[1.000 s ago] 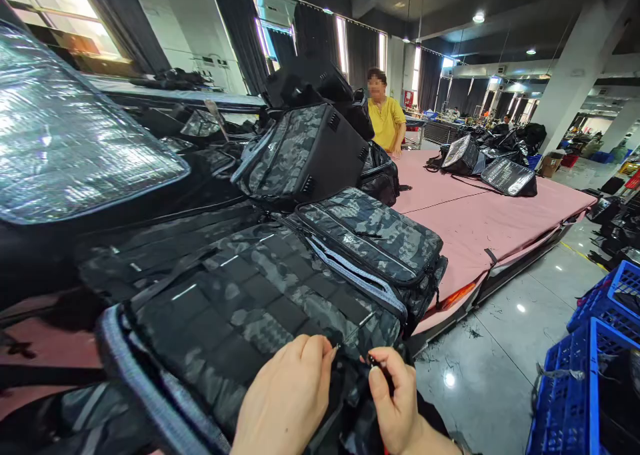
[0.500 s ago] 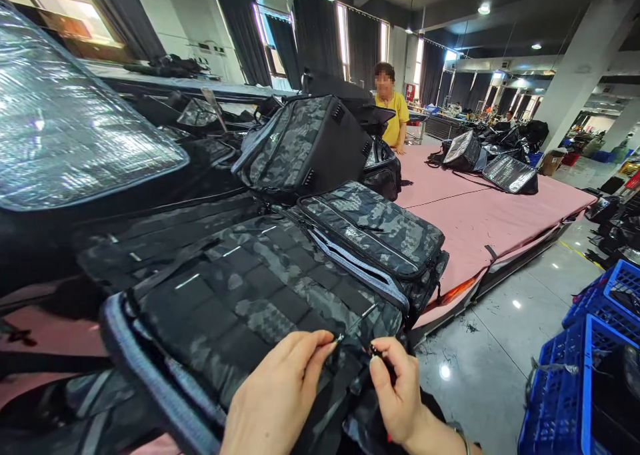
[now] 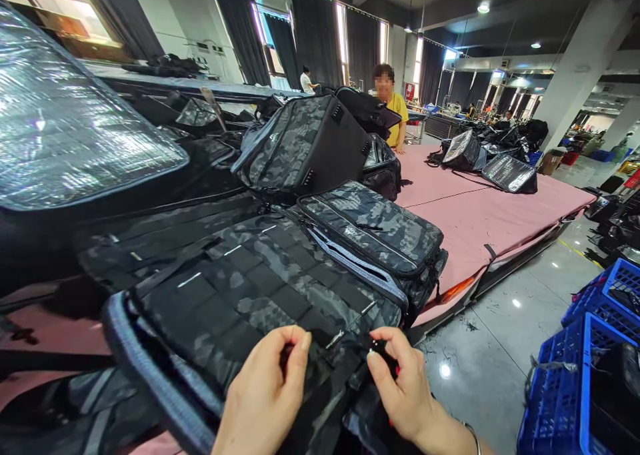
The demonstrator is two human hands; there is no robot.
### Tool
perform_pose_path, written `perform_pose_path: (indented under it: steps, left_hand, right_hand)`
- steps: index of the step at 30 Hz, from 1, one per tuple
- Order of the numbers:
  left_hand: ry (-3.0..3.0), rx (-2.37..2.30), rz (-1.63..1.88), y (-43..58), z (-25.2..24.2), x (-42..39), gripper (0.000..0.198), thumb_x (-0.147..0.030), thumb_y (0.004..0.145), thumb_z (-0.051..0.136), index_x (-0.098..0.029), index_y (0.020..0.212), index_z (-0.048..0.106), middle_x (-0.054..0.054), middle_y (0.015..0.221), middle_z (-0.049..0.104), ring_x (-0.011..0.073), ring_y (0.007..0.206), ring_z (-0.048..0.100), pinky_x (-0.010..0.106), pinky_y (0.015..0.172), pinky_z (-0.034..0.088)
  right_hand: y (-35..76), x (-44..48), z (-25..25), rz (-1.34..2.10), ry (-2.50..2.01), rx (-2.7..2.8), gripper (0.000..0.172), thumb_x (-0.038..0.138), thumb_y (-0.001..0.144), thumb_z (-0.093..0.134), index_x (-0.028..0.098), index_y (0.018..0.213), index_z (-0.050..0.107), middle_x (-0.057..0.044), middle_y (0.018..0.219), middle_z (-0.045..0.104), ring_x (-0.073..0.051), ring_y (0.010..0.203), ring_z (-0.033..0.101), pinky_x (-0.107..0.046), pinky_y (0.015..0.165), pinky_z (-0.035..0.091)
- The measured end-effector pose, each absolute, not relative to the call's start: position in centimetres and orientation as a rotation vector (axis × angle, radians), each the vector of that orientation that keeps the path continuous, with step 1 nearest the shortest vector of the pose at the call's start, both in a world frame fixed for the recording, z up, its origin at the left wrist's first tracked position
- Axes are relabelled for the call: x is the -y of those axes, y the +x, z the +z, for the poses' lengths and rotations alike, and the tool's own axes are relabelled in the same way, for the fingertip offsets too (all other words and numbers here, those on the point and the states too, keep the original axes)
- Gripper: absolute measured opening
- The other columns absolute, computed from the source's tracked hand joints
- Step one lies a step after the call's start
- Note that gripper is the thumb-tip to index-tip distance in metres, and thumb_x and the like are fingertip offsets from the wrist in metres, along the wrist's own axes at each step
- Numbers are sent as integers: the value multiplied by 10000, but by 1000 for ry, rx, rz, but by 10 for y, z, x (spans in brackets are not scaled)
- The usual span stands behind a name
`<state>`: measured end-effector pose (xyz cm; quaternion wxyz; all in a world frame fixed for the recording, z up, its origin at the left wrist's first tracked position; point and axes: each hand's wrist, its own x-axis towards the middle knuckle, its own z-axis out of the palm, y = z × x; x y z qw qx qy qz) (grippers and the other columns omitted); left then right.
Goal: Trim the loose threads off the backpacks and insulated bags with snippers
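Observation:
A dark camouflage bag (image 3: 260, 295) with webbing rows lies open in front of me on the pink table (image 3: 465, 221). My left hand (image 3: 265, 395) rests on the bag's near edge, thumb and fingers pinched together on the fabric. My right hand (image 3: 400, 388) is beside it, fingers closed around a small dark tool with a red part (image 3: 383, 349). A thin metal piece (image 3: 336, 338) lies on the bag between the two hands.
More camouflage bags (image 3: 305, 148) are piled behind. A silver foil-lined lid (image 3: 75, 128) stands at the left. A person in a yellow shirt (image 3: 395, 118) stands at the far side. Blue crates (image 3: 590, 375) sit on the floor at right.
My left hand has slid left and curled into a pinch, letting go of the thin metal piece. My right hand shifted slightly and closed more around the small tool.

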<state>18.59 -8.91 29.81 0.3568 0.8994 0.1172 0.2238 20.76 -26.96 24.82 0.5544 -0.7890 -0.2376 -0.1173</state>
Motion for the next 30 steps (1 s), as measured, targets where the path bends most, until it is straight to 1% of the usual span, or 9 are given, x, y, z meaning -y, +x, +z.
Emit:
perform_pose_path:
  steps: [2, 5, 7, 9, 12, 15, 20, 25, 30]
  left_hand:
    - [2293, -335, 530, 185, 299, 88, 352, -547, 787, 394, -225, 764, 533, 22, 658, 611, 191, 606, 614, 302, 612, 496]
    - [2242, -337, 478, 185, 298, 90, 330, -507, 780, 398, -218, 833, 548, 47, 753, 656, 196, 664, 653, 308, 644, 519]
    - [2212, -337, 480, 185, 296, 92, 322, -465, 776, 386, -214, 891, 551, 70, 846, 679, 194, 710, 669, 315, 684, 535]
    - [2208, -343, 485, 186, 294, 93, 326, -443, 769, 367, -214, 911, 553, 78, 881, 686, 190, 712, 671, 321, 695, 541]
    - [2223, -361, 470, 187, 291, 93, 356, -461, 754, 342, -218, 895, 561, 77, 886, 689, 193, 716, 672, 331, 696, 546]
    - [2241, -371, 464, 188, 290, 94, 364, -470, 750, 329, -224, 871, 569, 72, 890, 689, 197, 725, 670, 333, 696, 547]
    - [2261, -353, 489, 187, 288, 93, 333, -447, 746, 341, -230, 847, 572, 62, 853, 686, 205, 724, 668, 331, 695, 544]
    - [2252, -356, 473, 185, 287, 92, 349, -461, 749, 339, -229, 856, 577, 67, 873, 686, 219, 752, 671, 354, 721, 538]
    - [2237, -369, 437, 186, 287, 92, 350, -464, 739, 346, -226, 863, 571, 76, 892, 687, 235, 818, 670, 377, 767, 530]
  right_hand:
    - [209, 272, 254, -282, -1928, 552, 228, 315, 899, 503, 173, 1075, 528, 53, 596, 485, -111, 504, 475, -236, 503, 330]
    - [214, 274, 263, -320, -1976, 621, 178, 312, 877, 541, 191, 1002, 574, 7, 748, 617, -122, 612, 565, -218, 543, 386]
    - [218, 275, 268, -335, -1994, 679, 165, 312, 873, 547, 200, 981, 603, -7, 824, 654, -129, 665, 590, -212, 569, 410]
    - [222, 275, 271, -329, -2028, 720, 168, 316, 871, 555, 200, 975, 619, -4, 809, 661, -128, 647, 585, -215, 570, 408]
    - [227, 276, 271, -292, -2089, 765, 166, 307, 856, 573, 205, 973, 633, 4, 783, 663, -129, 631, 584, -221, 576, 401]
    - [229, 277, 270, -236, -2126, 780, 159, 291, 837, 594, 215, 970, 635, 7, 809, 671, -136, 682, 614, -211, 586, 412]
    - [229, 277, 271, -203, -2176, 778, 148, 284, 828, 615, 223, 962, 629, 17, 811, 671, -128, 675, 617, -204, 597, 425]
    - [230, 277, 271, -191, -2159, 788, 162, 289, 835, 604, 224, 982, 625, 12, 846, 676, -135, 719, 631, -197, 600, 440]
    - [228, 277, 266, -241, -2177, 798, 132, 299, 846, 595, 231, 957, 616, 23, 786, 660, -141, 667, 617, -223, 593, 433]
